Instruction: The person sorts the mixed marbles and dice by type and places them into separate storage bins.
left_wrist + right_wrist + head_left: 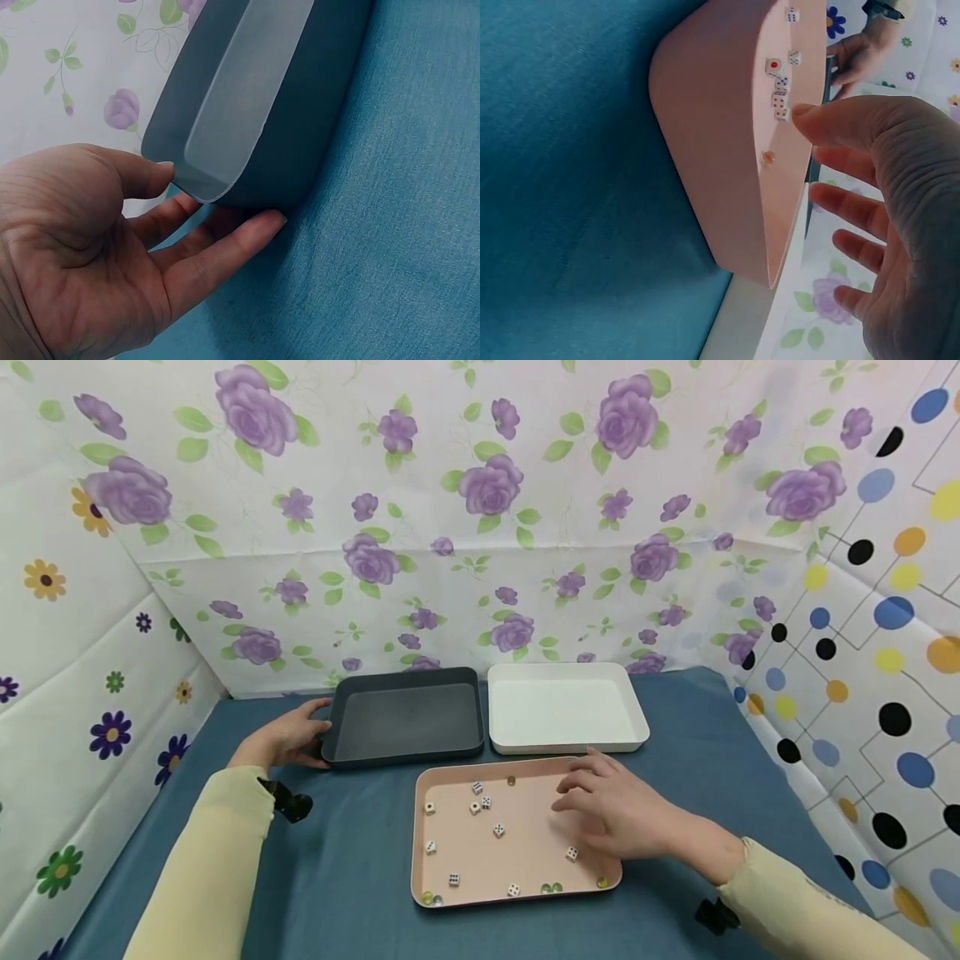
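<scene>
Several white dice [498,831] and small glass beads [551,887] lie scattered in a pink tray [525,860]. Over the right part of that tray hovers my right hand [611,806], fingers apart and loosely bent, with nothing seen between them. One die [572,853] lies just below it. In the right wrist view, the thumb [832,120] appears close to a cluster of dice, but does not visibly pinch any. My left hand [288,737] touches the left end of a dark grey tray [408,718]. In the left wrist view, its thumb and fairly straight fingers lie against the outer wall.
To the right of the dark tray, behind the pink one, stands a white tray [566,706]. A blue cloth [345,868] covers the table. Patterned fabric walls [442,602] enclose its back and both sides.
</scene>
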Motion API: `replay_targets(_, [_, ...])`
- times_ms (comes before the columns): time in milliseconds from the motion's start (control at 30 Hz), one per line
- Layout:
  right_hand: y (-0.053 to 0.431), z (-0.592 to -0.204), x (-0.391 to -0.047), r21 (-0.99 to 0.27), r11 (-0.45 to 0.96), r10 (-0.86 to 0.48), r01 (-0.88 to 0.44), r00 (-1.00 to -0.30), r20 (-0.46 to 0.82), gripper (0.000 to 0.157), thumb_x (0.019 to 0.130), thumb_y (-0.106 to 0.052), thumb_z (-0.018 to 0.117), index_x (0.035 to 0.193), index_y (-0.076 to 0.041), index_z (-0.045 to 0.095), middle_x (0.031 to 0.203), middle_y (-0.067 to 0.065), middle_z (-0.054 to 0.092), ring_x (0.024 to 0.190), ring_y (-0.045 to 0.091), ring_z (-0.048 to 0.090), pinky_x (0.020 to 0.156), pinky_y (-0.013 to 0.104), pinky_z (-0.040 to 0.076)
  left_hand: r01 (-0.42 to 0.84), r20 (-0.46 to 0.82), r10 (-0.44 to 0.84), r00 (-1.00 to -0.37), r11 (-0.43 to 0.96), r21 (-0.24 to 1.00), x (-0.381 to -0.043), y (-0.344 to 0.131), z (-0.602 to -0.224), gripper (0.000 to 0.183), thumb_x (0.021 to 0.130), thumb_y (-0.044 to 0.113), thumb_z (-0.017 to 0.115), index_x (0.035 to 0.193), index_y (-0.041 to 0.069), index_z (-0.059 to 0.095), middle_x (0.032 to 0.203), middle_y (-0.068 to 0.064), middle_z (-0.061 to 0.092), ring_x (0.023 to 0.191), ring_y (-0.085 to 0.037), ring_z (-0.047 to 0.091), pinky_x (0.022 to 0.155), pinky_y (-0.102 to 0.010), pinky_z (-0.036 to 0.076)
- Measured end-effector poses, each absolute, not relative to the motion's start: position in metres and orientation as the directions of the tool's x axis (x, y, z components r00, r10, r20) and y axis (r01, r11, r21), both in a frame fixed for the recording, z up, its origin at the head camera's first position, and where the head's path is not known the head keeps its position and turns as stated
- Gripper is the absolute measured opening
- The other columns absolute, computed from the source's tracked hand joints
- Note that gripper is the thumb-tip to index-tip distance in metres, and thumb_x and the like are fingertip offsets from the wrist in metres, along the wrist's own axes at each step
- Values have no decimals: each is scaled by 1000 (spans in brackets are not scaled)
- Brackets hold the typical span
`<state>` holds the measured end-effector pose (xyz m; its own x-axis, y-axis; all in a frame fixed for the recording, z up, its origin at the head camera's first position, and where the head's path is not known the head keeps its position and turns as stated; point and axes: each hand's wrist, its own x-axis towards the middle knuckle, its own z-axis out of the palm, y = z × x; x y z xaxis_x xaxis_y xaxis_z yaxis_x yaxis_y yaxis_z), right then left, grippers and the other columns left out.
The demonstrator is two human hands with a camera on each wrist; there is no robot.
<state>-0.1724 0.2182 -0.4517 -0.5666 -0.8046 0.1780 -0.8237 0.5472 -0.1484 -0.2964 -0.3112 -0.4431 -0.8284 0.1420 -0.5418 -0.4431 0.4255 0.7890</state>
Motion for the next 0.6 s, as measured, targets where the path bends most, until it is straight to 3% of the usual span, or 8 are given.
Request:
replay_targets(200, [220,-455,-168,-169,530,-813,-831,-555,178,31,84,-22,86,114,-24,76,120,0,66,129,31,49,121,60,20,-428,-535,155,-831,437,791,-297,-312,-444,70,113,11,36,166,24,-9,161,-38,10,139,-57,33,83,-54,60])
replay_targets(600, [218,-464,-167,-150,491,-832,-858,-512,212,15,88,-30,84,102,-29,78,112,-3,67,122,26,51,113,55,35,-410,-525,178,-832,440,799,-297,-312,-444,72,113,10,34,164,31,-12,163,-37,2,141,-57,30,84,-54,60])
